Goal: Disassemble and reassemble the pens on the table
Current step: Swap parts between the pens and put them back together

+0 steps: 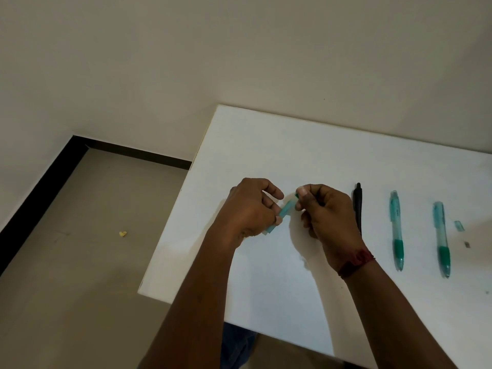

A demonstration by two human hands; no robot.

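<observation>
White laminate table (pixel 306 155) carries three whole pens in a row at the right: one slim black plastic pen (pixel 357 206), lying just beside the right hand (pixel 328 214), and two translucent teal click pens with darker green rubber sleeves, the nearer teal pen (pixel 396 230) and the farther teal pen (pixel 442 239). Past them lie one small clear teal loose piece (pixel 459 226) and one tiny dark bit (pixel 466 244), both too small to identify. Both hands hold one translucent teal pen barrel (pixel 286 210) above the table: the left hand (pixel 250 209) has its grip closed around the lower end, the right hand pinches the upper end between thumb and fingertip. One dark red thread band (pixel 355 262) circles the right wrist. No writing on any pen is legible.
</observation>
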